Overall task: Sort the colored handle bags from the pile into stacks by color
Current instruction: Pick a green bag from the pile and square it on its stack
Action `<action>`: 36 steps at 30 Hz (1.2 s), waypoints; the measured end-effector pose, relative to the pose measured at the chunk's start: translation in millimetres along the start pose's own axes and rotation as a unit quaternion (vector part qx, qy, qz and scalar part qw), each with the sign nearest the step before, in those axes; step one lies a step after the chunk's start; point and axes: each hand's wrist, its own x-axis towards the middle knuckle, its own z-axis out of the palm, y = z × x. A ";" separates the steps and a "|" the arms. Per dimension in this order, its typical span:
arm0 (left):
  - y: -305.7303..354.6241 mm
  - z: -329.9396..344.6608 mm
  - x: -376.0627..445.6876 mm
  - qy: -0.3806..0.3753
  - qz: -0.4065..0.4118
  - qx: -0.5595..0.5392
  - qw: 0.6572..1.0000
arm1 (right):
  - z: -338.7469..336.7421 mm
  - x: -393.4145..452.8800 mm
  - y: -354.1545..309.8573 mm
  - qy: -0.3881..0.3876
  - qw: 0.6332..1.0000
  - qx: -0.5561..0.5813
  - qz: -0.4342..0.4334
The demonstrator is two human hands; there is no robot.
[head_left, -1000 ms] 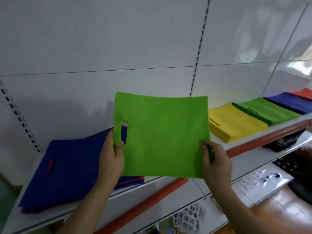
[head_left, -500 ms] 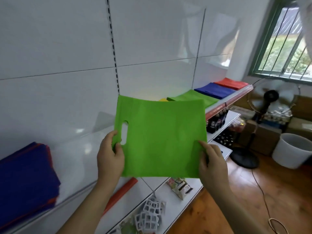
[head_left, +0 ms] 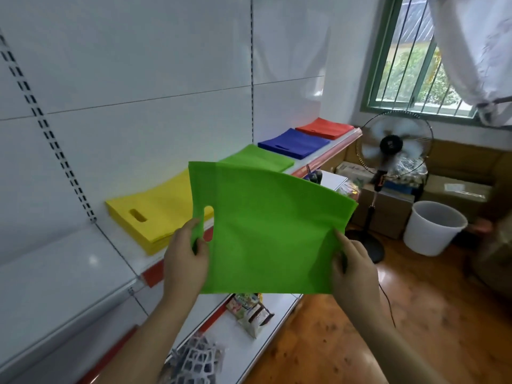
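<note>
A white shelf (head_left: 69,273) runs along the wall at left, its near stretch bare. Further along it lies the yellow stack (head_left: 155,214), handle hole toward the viewer. The left hand (head_left: 185,259) grips the green bag (head_left: 266,234) at its handle edge, thumb on the front beside the cut-out hole, fingers curled behind the fabric. The bag is held up flat in the air in front of the shelf, covering part of the yellow stack. Behind its top edge sits the green stack (head_left: 260,159), then the blue stack (head_left: 293,142) and the red stack (head_left: 324,128), each just beside the next on the shelf. The right hand (head_left: 352,264) pinches the bag's lower right edge, thumb on the front. Right of that, a fan (head_left: 393,145) and a white bucket (head_left: 432,228) stand on the wooden floor.
</note>
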 end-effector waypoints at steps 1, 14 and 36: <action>2.9 12.8 6.3 -0.009 0.001 0.002 1.000 | 0.1 8.8 7.9 -0.002 1.000 -0.005 0.009; 17.6 167.7 144.1 -0.043 -0.013 -0.025 0.999 | 21.9 197.6 73.1 -0.015 0.994 -0.103 0.021; 12.8 253.1 240.5 0.161 -0.142 0.179 0.960 | 179.8 466.0 127.0 -0.222 0.959 -0.019 -0.174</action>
